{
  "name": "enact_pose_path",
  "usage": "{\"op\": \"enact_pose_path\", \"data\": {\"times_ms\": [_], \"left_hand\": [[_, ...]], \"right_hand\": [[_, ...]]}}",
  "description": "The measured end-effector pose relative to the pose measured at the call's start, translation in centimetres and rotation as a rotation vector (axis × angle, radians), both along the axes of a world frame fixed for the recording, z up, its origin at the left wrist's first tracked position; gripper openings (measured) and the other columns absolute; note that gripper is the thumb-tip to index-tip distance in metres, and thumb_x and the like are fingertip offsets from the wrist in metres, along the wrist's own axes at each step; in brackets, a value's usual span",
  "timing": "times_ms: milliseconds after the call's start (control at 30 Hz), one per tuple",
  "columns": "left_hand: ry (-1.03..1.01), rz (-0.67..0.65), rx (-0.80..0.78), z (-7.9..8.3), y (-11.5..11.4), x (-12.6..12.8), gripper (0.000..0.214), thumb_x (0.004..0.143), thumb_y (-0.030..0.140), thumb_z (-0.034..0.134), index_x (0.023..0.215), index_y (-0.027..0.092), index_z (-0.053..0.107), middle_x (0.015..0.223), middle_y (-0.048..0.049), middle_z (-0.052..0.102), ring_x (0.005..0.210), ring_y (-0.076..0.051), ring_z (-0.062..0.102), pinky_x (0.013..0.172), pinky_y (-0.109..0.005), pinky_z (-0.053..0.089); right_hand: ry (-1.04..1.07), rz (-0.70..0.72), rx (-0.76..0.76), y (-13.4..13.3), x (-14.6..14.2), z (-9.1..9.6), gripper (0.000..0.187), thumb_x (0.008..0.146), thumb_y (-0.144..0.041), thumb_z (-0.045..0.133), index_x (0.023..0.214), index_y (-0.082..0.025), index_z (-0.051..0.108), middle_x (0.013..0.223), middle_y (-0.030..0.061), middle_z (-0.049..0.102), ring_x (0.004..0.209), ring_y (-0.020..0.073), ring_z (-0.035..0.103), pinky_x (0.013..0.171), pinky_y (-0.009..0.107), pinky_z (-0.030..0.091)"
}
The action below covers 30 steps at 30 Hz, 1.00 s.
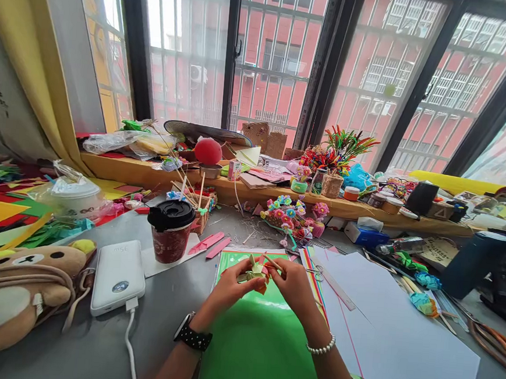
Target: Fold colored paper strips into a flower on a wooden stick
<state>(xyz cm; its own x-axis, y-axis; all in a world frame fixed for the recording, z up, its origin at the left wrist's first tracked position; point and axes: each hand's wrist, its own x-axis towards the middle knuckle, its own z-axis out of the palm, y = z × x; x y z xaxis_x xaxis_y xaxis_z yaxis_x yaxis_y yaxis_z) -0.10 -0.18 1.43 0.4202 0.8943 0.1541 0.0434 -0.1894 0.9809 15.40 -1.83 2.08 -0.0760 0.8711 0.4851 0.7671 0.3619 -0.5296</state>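
Both hands meet over a glossy green sheet on the grey table. My left hand, with a watch at its wrist, is closed around a small folded paper piece in pale yellow-green, with pink and orange parts showing. On the other side of it, my right hand pinches the pink-orange edge of the same folded paper. Its fingertips partly hide what they grip. Two folded pink paper strips lie on the table just beyond my left hand.
Left of the hands stand a lidded coffee cup, a white power bank with a cable, and a plush bear. White paper sheets with a ruler and scissors lie right. Crafts crowd the windowsill.
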Motion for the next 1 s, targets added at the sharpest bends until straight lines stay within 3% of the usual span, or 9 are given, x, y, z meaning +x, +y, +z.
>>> {"op": "enact_pose_path", "data": {"times_ms": [233, 533, 1000], "left_hand": [[0.034, -0.016, 0.027, -0.33, 0.1, -0.09, 0.039, 0.066, 0.039, 0.062, 0.096, 0.015, 0.059, 0.079, -0.0055, 0.064, 0.068, -0.017, 0.058, 0.047, -0.019, 0.036], [0.025, -0.046, -0.009, -0.27, 0.1, -0.01, 0.038, 0.069, 0.04, 0.059, 0.097, 0.014, 0.056, 0.078, -0.0056, 0.065, 0.069, -0.018, 0.061, 0.048, -0.02, 0.037], [-0.057, -0.072, -0.096, -0.89, 0.41, 0.11, 0.042, 0.065, 0.043, 0.062, 0.094, 0.014, 0.055, 0.08, -0.0054, 0.063, 0.073, -0.021, 0.063, 0.061, -0.027, 0.046]], "right_hand": [[0.118, 0.171, -0.138, 0.16, 0.32, 0.65, 0.02, 0.079, -0.023, 0.048, 0.084, -0.018, 0.068, 0.072, 0.0003, 0.068, 0.061, 0.0139, 0.058, 0.054, 0.02, 0.039], [-0.024, 0.055, -0.068, 0.11, 0.05, 0.14, 0.021, 0.078, -0.018, 0.047, 0.068, -0.017, 0.066, 0.058, -0.0001, 0.063, 0.051, 0.0124, 0.051, 0.048, 0.02, 0.031], [-0.057, 0.009, -0.115, 0.02, -0.48, 0.24, 0.022, 0.077, -0.016, 0.047, 0.081, -0.019, 0.069, 0.067, 0.0019, 0.068, 0.056, 0.0144, 0.056, 0.052, 0.022, 0.034]]}}
